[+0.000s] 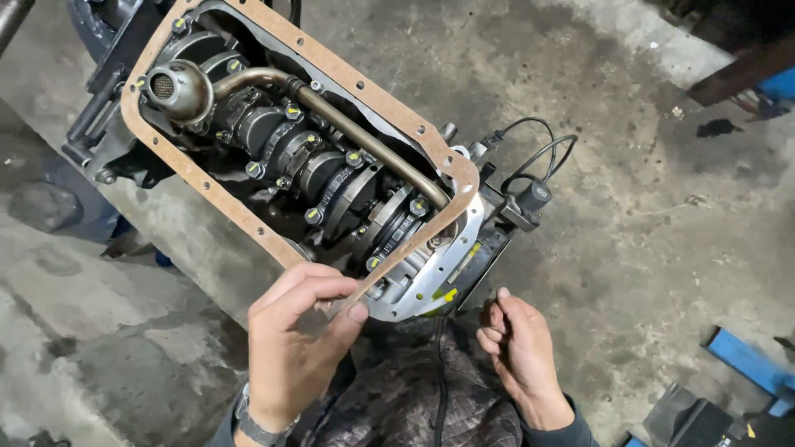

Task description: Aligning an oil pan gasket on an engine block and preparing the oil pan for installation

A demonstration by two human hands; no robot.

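Note:
An upturned engine block [273, 141] lies on its mount with the crankshaft, bearing caps and a metal oil pickup tube [364, 141] showing. A thin brown cork gasket [397, 112] runs around the block's open rim. My left hand [294, 348] pinches the gasket's near corner between thumb and fingers, just above the silver end plate [447, 257]. My right hand [517, 352] hovers to the right of that plate with fingers loosely curled, holding nothing that I can see.
A black sensor with looped cables [530, 178] hangs off the engine's right side. Stained concrete floor [629, 207] surrounds the engine. Blue metal parts [749, 364] lie at the lower right, and a dark beam [737, 70] crosses the top right corner.

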